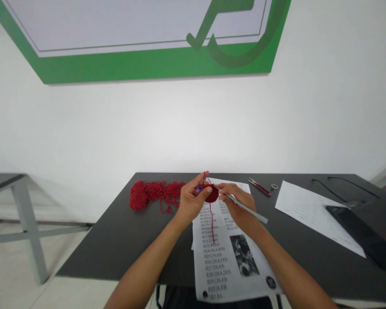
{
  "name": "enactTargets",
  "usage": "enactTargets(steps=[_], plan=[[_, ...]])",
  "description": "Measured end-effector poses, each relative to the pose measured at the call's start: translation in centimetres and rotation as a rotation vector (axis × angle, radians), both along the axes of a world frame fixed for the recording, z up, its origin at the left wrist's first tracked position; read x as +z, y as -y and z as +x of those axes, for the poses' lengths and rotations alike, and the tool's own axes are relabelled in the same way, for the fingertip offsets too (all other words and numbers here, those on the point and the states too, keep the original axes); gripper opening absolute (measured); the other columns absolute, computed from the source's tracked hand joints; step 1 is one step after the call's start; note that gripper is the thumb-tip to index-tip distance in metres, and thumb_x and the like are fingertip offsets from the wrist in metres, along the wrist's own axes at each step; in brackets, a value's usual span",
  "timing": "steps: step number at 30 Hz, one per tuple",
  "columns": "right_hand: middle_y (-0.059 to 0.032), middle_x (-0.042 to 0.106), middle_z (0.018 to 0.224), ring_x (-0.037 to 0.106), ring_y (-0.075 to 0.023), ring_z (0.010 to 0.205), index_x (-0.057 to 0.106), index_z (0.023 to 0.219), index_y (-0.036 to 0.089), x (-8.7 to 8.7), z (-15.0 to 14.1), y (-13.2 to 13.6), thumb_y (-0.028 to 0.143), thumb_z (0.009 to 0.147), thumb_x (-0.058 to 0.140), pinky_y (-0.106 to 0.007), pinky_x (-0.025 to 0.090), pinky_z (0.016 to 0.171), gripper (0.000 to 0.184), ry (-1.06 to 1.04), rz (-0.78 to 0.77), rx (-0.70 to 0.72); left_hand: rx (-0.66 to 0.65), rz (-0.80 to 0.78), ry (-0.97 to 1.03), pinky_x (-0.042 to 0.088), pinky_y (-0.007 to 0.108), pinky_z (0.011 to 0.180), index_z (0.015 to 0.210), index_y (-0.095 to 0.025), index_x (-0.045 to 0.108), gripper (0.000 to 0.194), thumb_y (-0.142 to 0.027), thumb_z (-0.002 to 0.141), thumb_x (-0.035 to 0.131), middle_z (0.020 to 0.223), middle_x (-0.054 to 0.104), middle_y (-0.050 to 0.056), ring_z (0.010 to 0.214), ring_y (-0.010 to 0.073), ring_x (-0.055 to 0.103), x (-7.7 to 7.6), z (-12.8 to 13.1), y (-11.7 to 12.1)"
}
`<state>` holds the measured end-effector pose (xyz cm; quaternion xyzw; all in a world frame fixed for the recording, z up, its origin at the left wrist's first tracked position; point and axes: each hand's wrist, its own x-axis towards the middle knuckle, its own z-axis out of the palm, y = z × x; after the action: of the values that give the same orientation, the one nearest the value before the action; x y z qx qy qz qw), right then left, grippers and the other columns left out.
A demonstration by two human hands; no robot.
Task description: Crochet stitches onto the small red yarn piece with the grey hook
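My left hand is closed in a pinch on a small round red crochet piece, with a strand of red yarn hanging down from it. My right hand grips a grey crochet hook, its tip at the red piece. Both hands hover over a printed pattern sheet on the dark table. A loose pile of red yarn lies to the left of my left hand.
Red-handled snips lie at the far edge of the table, a second white sheet to the right, and a black flat device with a cable beyond it. A grey table frame stands at the left.
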<state>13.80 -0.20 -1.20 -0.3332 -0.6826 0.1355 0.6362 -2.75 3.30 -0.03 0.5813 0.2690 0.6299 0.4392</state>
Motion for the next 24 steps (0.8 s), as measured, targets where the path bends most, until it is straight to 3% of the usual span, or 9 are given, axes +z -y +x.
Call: enactTargets(steps=[5,10,16,20,24], plan=[[-0.002,0.08,0.109,0.072,-0.0246,0.101,0.07,0.092,0.029,-0.1,-0.4,0.0,0.031,0.093,0.067,-0.049,0.057,0.095,0.004,0.146,-0.022,-0.109,0.197,0.15,-0.178,0.054,0.028,0.071,0.111,-0.018,0.079,0.038,-0.021,0.073,0.081,0.078,0.073,0.001,0.069,0.0137,0.063,0.4,-0.7,-0.5],[-0.0034,0.08,0.104,0.072,-0.0259,0.102,0.07,0.113,0.03,-0.9,-0.9,-0.2,0.036,0.098,0.058,-0.05,0.056,0.098,0.02,0.219,0.01,-0.14,0.283,0.203,-0.262,0.055,0.029,0.073,0.109,-0.023,0.079,0.031,-0.017,0.08,0.074,0.079,0.071,0.0,0.073,0.0154,0.065,0.1,-0.6,-0.7],[-0.0055,0.079,0.11,0.065,-0.0299,0.124,0.07,0.122,0.029,-1.4,-1.2,0.3,0.043,0.099,0.054,-0.051,0.054,0.103,0.032,0.172,-0.075,-0.174,0.295,0.228,-0.276,0.056,0.027,0.07,0.11,-0.023,0.079,0.03,-0.014,0.083,0.072,0.081,0.07,0.001,0.073,0.0154,0.066,0.0,-0.5,-0.6],[-0.0072,0.075,0.123,0.06,-0.0322,0.132,0.071,0.119,0.027,-1.2,-1.5,1.1,0.048,0.098,0.052,-0.052,0.051,0.106,0.035,0.112,-0.202,-0.155,0.349,0.358,-0.354,0.057,0.025,0.068,0.112,-0.021,0.077,0.03,-0.012,0.085,0.07,0.083,0.071,0.001,0.073,0.0141,0.066,-0.2,-0.6,-0.7],[-0.0075,0.077,0.121,0.06,-0.0317,0.132,0.071,0.112,0.027,-0.8,-2.2,1.8,0.049,0.098,0.054,-0.051,0.05,0.106,0.031,-0.082,-0.313,-0.116,0.424,0.407,-0.41,0.058,0.025,0.07,0.115,-0.02,0.075,0.03,-0.012,0.087,0.068,0.084,0.072,0.001,0.074,0.0136,0.067,-0.7,-0.3,-0.8]])
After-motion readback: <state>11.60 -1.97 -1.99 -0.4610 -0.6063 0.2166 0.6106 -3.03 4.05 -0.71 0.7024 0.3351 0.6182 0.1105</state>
